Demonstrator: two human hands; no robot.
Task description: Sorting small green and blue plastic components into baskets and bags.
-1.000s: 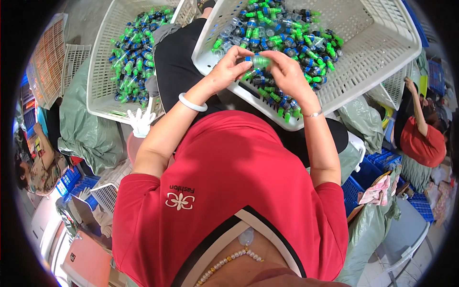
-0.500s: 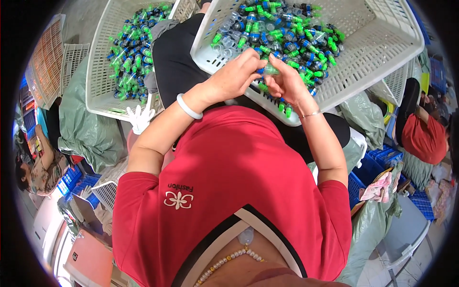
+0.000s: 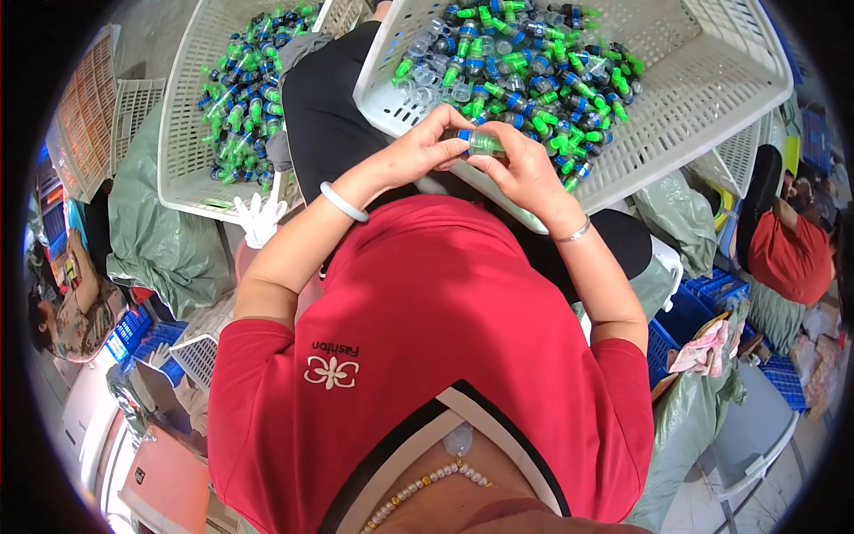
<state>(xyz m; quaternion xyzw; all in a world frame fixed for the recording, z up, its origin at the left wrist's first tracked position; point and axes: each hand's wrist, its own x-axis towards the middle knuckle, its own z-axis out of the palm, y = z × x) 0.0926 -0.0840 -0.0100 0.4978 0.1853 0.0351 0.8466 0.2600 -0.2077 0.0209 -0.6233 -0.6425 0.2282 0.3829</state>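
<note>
both hands pinch one small part [image 3: 483, 142], clear with a green cap: left hand [image 3: 425, 149] and right hand [image 3: 525, 173], above the white basket [image 3: 712, 107].

From where I sit, the floor [image 3: 712, 507] at the near right is pale grey and smooth, with a grey plastic chair [image 3: 756, 436] standing on it. Blue crates [image 3: 712, 294] sit just beyond the chair, a pinkish cloth [image 3: 707, 349] draped beside them. A grey-green sack [image 3: 156, 240] slumps at the left, and another [image 3: 689, 418] stands at the right. Empty white baskets [image 3: 107, 116] lean at the far left (stacked on edge). More blue crates [image 3: 133, 329] lie at the near left. A person in red [image 3: 787, 254] sits at the right edge. The light is bright and even.
</note>
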